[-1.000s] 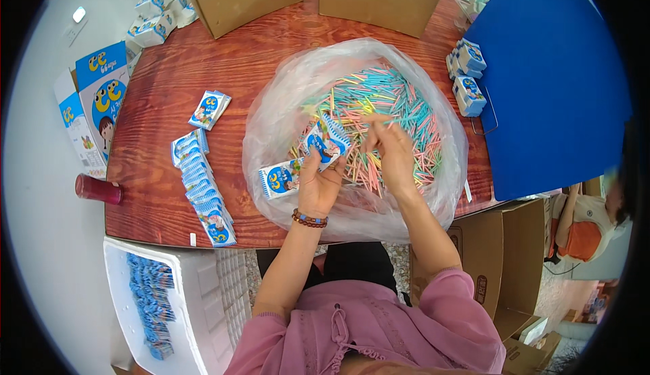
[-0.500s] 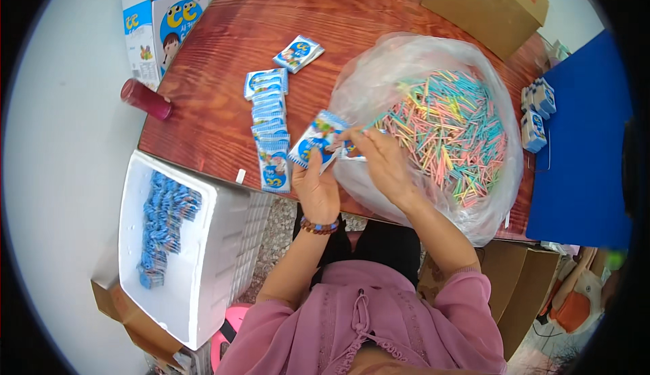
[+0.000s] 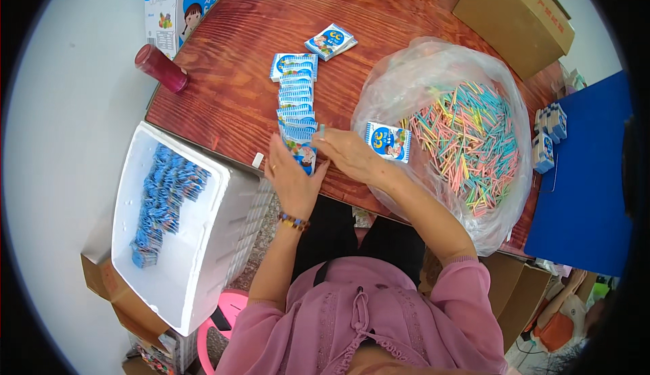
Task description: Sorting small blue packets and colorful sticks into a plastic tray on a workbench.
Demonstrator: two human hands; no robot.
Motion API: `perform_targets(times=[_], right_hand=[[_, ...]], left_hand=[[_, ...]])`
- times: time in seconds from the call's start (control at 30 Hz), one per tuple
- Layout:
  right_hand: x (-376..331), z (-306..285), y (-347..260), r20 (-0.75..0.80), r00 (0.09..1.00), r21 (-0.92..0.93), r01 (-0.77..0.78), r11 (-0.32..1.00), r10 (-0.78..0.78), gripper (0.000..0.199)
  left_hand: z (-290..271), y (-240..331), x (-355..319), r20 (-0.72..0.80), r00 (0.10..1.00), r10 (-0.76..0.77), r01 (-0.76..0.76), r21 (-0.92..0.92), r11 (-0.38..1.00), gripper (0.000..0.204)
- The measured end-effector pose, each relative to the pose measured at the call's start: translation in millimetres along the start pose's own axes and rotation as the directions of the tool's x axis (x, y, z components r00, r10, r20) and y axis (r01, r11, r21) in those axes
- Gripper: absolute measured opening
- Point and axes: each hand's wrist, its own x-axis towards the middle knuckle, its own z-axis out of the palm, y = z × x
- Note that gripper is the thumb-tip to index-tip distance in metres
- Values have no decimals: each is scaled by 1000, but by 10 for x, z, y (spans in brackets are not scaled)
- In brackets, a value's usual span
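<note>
A row of overlapping blue-and-white snack packets (image 3: 296, 96) runs toward me on the table. My left hand (image 3: 292, 180) is closed around the packet (image 3: 302, 153) at the row's near end, fingers on its left side and thumb at its lower right. From the right, my right hand (image 3: 349, 157) meets that packet with bent fingers; a small pale-blue bit shows at its fingertips, too little to name. A single packet (image 3: 388, 142) lies on the plastic bag's left edge, beside my right wrist. The clear bag (image 3: 387, 80) holds a heap of pastel candy sticks (image 3: 467, 145).
Two stacked packets (image 3: 330, 40) lie beyond the row. A red jar (image 3: 161, 68) stands at the table's left edge. Below it is a white foam box (image 3: 215, 172) with many blue packets (image 3: 162, 199). Cardboard boxes (image 3: 514, 19) stand at the back; small packet bundles (image 3: 550, 131) sit beside a blue panel (image 3: 582, 179).
Both hands have moved left, from holding a packet up beside the bag to the row's near end. The packet on the bag's edge is now uncovered. The whole view has shifted slightly.
</note>
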Motion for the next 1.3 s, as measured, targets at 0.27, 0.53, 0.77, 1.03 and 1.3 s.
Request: perform_targets(times=[0.27, 0.53, 0.77, 1.03, 1.3], right_hand=[[-1355, -1527, -268, -311, 774, -691, -583, 428, 551, 18], [-486, -1460, -414, -65, 953, -595, -275, 755, 296, 28], [1672, -538, 682, -172, 977, -275, -170, 946, 126, 35], [1590, -253, 684, 197, 964, 167, -211, 963, 177, 19], [606, 206, -25, -88, 956, 378, -226, 898, 278, 27]], left_hand=[[121, -70, 293, -64, 998, 6, 0, 100, 995, 104], [92, -54, 378, -91, 995, -31, 35, 42, 999, 100], [151, -1, 395, -99, 994, -51, 54, 28, 998, 96], [103, -119, 366, -120, 990, -79, 67, -99, 993, 98], [-79, -197, 74, -247, 966, -72, 27, -180, 983, 104]])
